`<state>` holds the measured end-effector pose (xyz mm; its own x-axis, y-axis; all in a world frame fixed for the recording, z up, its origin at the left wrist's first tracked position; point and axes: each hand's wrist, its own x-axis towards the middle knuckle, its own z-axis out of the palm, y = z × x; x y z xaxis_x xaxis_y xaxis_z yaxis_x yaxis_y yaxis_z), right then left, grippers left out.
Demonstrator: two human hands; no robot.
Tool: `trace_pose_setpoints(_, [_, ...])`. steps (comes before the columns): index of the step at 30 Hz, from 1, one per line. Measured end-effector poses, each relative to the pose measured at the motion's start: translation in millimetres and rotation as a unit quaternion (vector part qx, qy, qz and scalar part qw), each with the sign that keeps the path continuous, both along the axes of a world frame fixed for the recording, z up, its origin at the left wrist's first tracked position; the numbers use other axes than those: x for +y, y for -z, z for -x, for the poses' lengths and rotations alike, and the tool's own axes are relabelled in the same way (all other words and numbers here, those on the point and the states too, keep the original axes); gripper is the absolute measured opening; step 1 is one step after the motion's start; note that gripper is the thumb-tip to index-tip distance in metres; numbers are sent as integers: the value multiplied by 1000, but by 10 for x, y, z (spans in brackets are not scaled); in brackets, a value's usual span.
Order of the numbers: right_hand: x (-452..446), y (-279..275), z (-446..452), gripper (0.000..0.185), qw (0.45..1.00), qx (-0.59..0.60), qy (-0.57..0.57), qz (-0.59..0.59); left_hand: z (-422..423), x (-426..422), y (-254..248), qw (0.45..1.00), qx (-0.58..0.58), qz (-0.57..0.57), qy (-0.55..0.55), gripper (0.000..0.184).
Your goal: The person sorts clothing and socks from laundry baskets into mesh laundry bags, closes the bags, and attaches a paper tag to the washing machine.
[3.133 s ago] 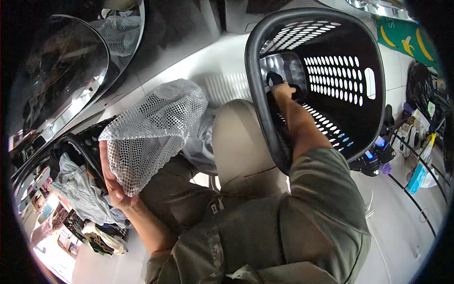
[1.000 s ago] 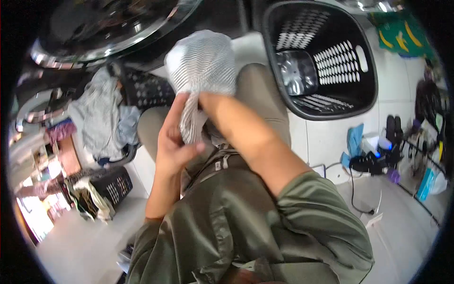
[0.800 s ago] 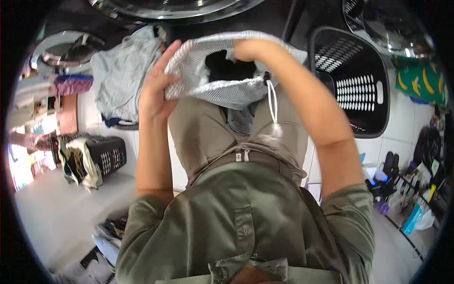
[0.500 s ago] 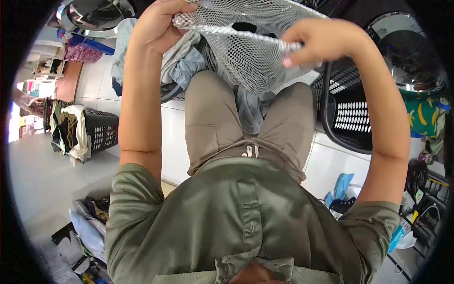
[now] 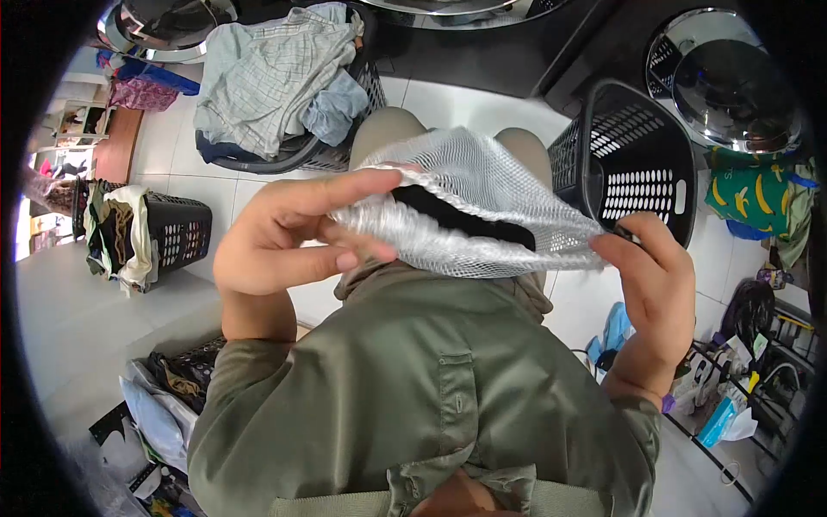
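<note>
A white mesh bag (image 5: 482, 172) is stretched between my two hands above my lap, its mouth partly open toward me. Black fabric (image 5: 465, 220) shows inside the opening. My left hand (image 5: 301, 228) pinches the gathered rim at the bag's left end, thumb and fingers on either side of it. At the right end, the fingers of my right hand (image 5: 642, 258) are closed on the rim corner, with a small dark piece beside them.
A dark basket heaped with light clothes (image 5: 267, 77) stands at the upper left, and an open black basket (image 5: 642, 164) at the upper right. Another clothes-filled basket (image 5: 177, 228) is far left. Front-loading machines (image 5: 732, 86) line the top. Assorted items (image 5: 732, 379) lie at right.
My right hand left the black basket and reached into the bag, then moved to its rim. The bag has come down from near the top of view and is now pulled out sideways, its mouth narrower.
</note>
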<state>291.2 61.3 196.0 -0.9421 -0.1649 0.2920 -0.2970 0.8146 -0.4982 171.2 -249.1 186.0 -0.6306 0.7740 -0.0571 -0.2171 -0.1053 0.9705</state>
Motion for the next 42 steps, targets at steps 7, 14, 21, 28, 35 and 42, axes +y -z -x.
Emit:
trace_pose_setpoints(7, [55, -171, -287, 19, 980, 105, 10, 170, 1, 825, -302, 855, 509, 68, -69, 49])
trace_pose_setpoints(14, [155, -312, -510, 12, 857, 142, -31, 495, -671, 1888, 151, 874, 459, -110, 115, 22])
trace_pose_setpoints(21, [49, -218, -453, 8, 903, 204, -59, 372, -720, 1832, -176, 873, 466, -138, -42, 25])
trace_pose_setpoints(28, [-47, -266, -225, 8, 881, 243, -99, 394, -587, 1709, 1, 916, 279, -285, 50, 34])
trace_pose_setpoints(35, [-138, -344, -159, 20, 905, 268, -126, 307, -432, 1452, -161, 934, 27, -224, 276, 32])
trace_pose_setpoints(42, [-132, -473, 21, 22, 887, 206, -315, 268, -466, 1526, -131, 891, -128, -212, 381, 35])
